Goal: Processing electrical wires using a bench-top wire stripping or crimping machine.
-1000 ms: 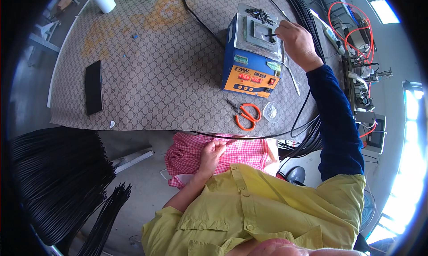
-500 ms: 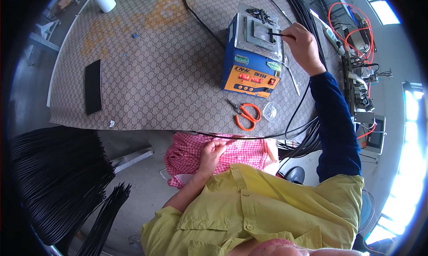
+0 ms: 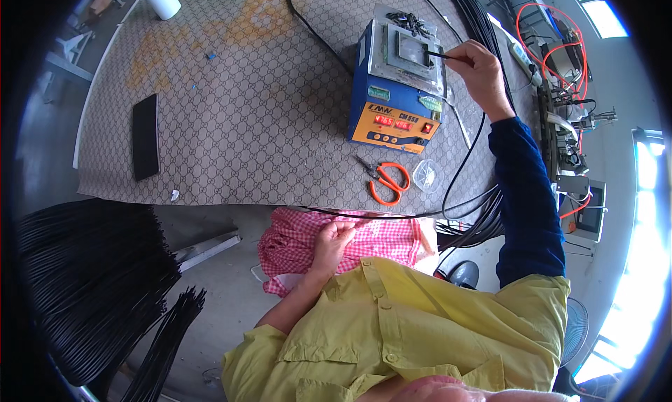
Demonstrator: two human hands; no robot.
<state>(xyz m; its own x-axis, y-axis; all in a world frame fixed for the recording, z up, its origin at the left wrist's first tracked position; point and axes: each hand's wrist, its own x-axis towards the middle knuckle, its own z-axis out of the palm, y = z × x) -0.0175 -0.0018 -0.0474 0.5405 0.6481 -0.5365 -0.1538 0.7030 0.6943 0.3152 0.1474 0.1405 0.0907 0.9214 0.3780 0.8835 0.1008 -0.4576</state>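
A black cable (image 3: 439,55) is pinched by the right hand (image 3: 483,73), its end at the right side of the solder pot (image 3: 400,99); dipping seems in hand, steadiness called for. The left hand (image 3: 332,246) is rested half-curled on gingham cloth (image 3: 385,239); its hold cannot be told.

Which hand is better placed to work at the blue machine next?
Probably your right hand: it holds a black cable at the top of the blue machine; your left hand is farther away, over the pink checked cloth.
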